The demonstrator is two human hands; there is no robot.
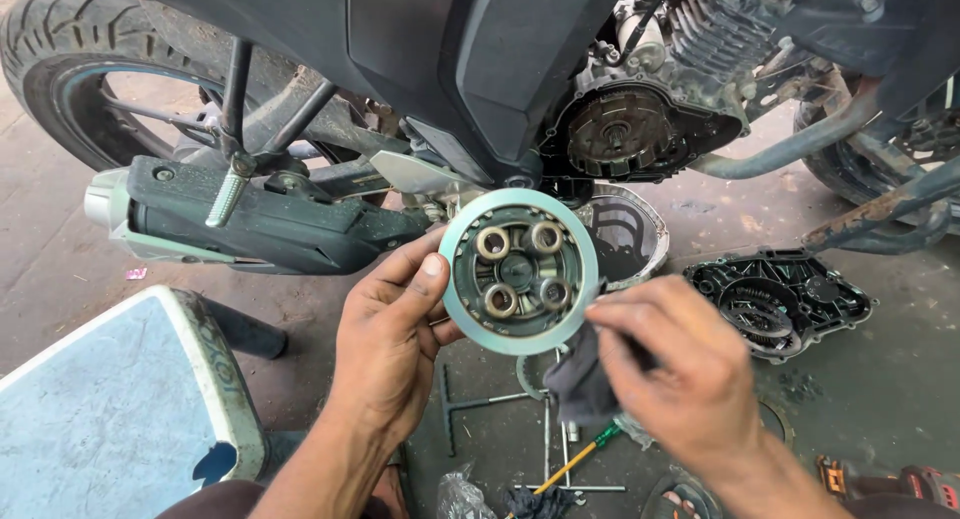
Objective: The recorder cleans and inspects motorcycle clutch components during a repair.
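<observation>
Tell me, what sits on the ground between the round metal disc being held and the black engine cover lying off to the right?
In the head view, a round pan with dark liquid sits between the disc and the black engine cover, just behind the disc.

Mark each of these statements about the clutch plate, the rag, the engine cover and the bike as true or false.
1. The left hand holds the round clutch pressure plate by its rim. True.
2. The right hand holds a wrench. False: it holds a dark rag against the plate's edge.
3. The black engine cover is bolted on the motorcycle. False: it lies on the floor, and the clutch sits exposed.
4. A green-handled screwdriver lies on the floor below the hands. True.
</observation>
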